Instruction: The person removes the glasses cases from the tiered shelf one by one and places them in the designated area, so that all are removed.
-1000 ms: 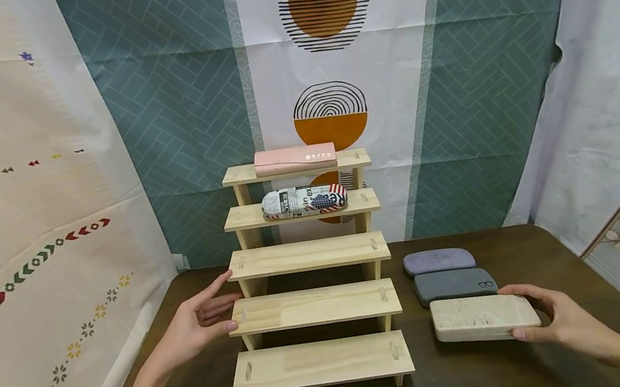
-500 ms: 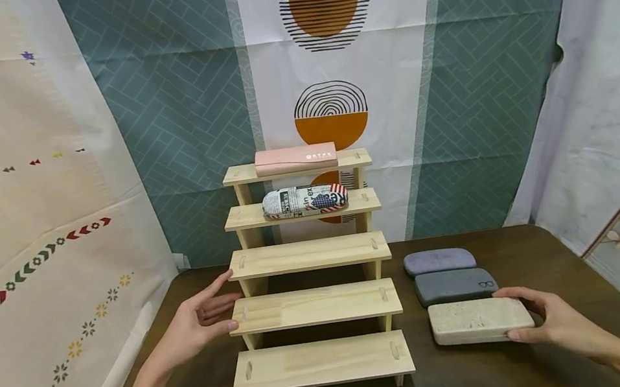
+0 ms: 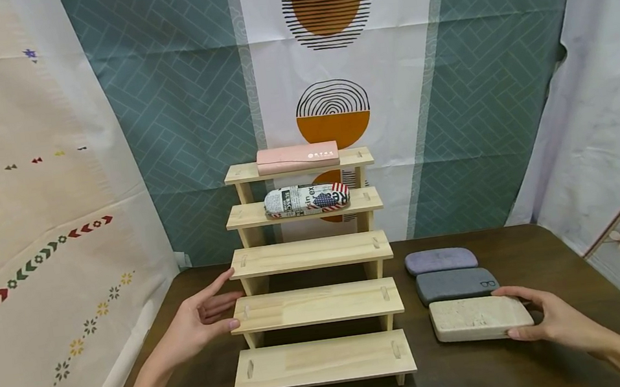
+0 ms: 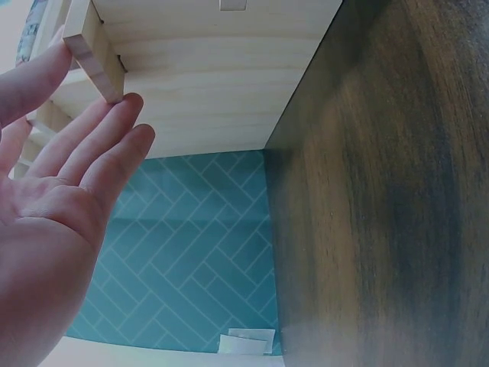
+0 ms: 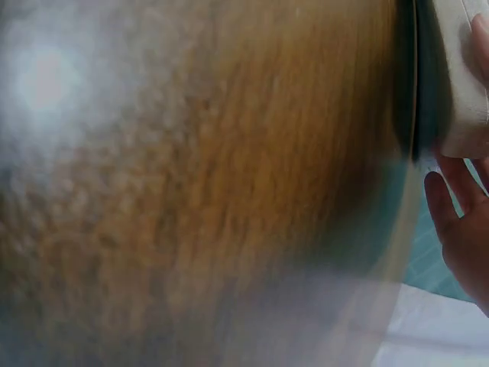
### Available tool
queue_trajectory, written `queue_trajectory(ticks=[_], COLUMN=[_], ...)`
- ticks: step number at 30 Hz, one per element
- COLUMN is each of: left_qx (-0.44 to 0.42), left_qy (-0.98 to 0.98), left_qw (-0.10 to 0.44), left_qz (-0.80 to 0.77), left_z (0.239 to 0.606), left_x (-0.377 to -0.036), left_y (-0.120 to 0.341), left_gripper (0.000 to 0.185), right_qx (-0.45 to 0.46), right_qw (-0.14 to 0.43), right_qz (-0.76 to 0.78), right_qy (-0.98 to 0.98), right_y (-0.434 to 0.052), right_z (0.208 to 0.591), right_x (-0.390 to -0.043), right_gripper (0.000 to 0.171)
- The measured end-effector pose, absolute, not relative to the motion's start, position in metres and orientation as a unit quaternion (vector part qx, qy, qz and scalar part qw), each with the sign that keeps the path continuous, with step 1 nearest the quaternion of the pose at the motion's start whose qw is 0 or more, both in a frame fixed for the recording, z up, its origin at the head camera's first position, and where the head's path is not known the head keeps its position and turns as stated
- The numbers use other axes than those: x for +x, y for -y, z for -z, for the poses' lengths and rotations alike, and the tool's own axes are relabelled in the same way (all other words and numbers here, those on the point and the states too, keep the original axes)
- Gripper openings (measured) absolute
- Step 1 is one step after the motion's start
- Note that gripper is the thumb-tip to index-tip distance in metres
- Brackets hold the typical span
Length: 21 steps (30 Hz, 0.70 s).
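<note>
My left hand is at the left end of a pale wooden stepped stand. Its thumb and fingers span the end of one shelf board, in contact on both sides, while the index fingertip reaches the board above. To the right of the stand, my right hand grips the right end of a cream glasses case between thumb and fingers. In the right wrist view only the case's end and part of the hand show. A grey glasses case lies directly behind the cream one.
Behind the grey case lies a purple glasses case. A pink case rests on the stand's top shelf, with a newsprint-patterned case one shelf lower. All stand on a dark wooden table, with patterned cloths around it.
The cream case, in my right hand, has shifted slightly left and closer down to the table. My left hand has stayed in place on the stand.
</note>
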<state>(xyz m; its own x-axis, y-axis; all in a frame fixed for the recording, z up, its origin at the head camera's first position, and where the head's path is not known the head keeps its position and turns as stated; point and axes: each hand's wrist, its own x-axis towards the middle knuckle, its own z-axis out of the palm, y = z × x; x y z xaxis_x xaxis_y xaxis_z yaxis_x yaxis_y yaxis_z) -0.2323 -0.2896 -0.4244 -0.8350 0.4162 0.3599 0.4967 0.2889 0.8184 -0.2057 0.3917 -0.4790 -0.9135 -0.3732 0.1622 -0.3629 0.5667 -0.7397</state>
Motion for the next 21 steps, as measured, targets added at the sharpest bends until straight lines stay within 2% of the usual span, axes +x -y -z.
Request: queue_trajectory(ticks=[6, 21], left_qx=[-0.294, -0.302], left_qy=[0.8, 0.796], left_qw=[0.041, 0.042], left_qz=[0.522, 0.523], left_z=[0.425, 0.424], left_x=[-0.234, -0.233], left_y=[0.29, 0.29], left_gripper=[0.092, 0.092], right_qx=[-0.245, -0.279], right_qw=[-0.033, -0.062], right_qz=[0.387, 0.362], right_qy=[-0.888, -0.887], right_y=[-0.393, -0.39], right_z=[0.483, 0.49], right_x=[-0.208, -0.215], right_gripper=[0.062, 0.065])
